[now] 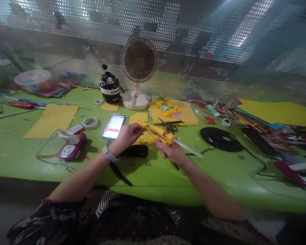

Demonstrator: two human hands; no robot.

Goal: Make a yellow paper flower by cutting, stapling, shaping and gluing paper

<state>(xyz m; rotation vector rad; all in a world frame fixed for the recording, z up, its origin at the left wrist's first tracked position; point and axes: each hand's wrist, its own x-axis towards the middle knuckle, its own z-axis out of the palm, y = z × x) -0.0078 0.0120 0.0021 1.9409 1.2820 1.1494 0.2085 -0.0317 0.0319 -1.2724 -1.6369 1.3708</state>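
My right hand [172, 152] is closed round a yellow hot glue gun [161, 133], with a clear glue stick [188, 147] poking out of its back end. The gun's nozzle points left, at a small yellow paper piece [144, 126] pinched in the fingers of my left hand [129, 136]. Whether nozzle and paper touch, I cannot tell. Below them lies a heap of yellow paper pieces [146, 138], partly hidden by the gun. A black case [135, 151] rests under my left wrist. Dark scissors [168, 126] lie just behind the gun.
A lit phone [114, 127] lies left of my hand, near a tape roll [90, 123] and a purple power strip [72, 148]. Behind stand a fan [139, 68] and a black bottle [110, 89]. Yellow paper flowers [168, 108] lie at the back. A black coil [220, 139] sits right.
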